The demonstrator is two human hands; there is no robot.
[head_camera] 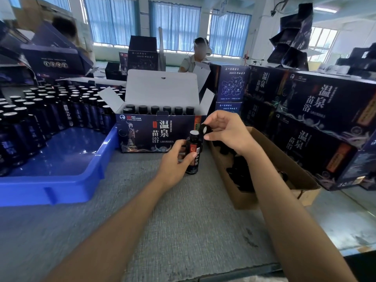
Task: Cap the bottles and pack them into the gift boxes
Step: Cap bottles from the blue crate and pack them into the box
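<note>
My left hand (176, 159) grips a small dark bottle (194, 153) standing upright on the grey table, its silver-sealed mouth uncovered. My right hand (223, 131) pinches a black cap (205, 130) just right of and slightly above the bottle's mouth, the cap's white liner facing me. Behind them stands an open dark gift box (158, 133) with its white lid flap up and a row of several capped bottles (160, 109) inside. A blue tray (61, 180) at left holds many uncapped bottles (50, 106).
A brown cardboard box (274, 159) with loose black caps (240, 171) sits under my right wrist. Stacked closed gift boxes (317, 123) fill the right side. More folded boxes (50, 55) stand at back left. A person (195, 55) works behind the gift box.
</note>
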